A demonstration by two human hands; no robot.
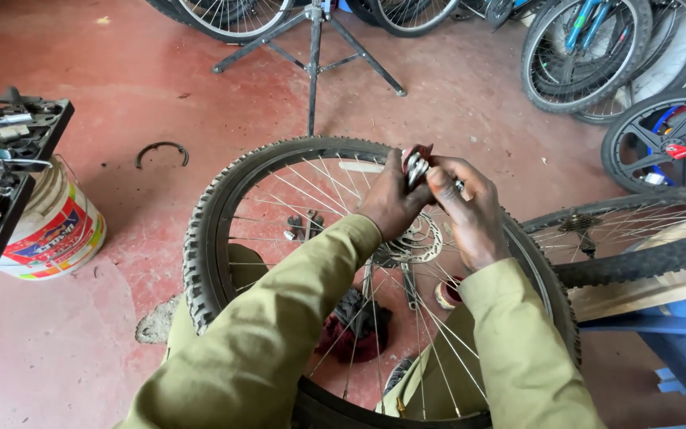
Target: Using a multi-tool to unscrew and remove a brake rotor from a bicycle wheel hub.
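Far left, 9 o'clock: black tool tray [9, 127] loaded with metal tools, sitting over a white bucket [53, 230] with a coloured label. Red floor [121, 79], worn patch near the tyre. Loose black half-ring [162, 150] lies on the floor at about 10 o'clock from the wheel.

Centre: bicycle wheel [200, 238] with knobby tyre, held upright before the person, spokes and brake disc [422, 238] at the hub. Dark red rag [351, 326] seen through the spokes, low, around 6 o'clock.

At the wheel's 12 o'clock rim: left hand [391, 202] clenched around a folding multi-tool [416, 164], red-bodied with silver keys fanned out. Right hand [470, 210] touching it from the right, fingers pinching one of the keys. Both hands meet just above the hub. Olive sleeves.

Top centre: black repair stand legs [315, 48]. Right, 3 o'clock: second wheel [637, 238] with cassette, lying on a blue frame [668, 334]. Upper right, 1 to 2 o'clock: several parked bicycles [597, 48].
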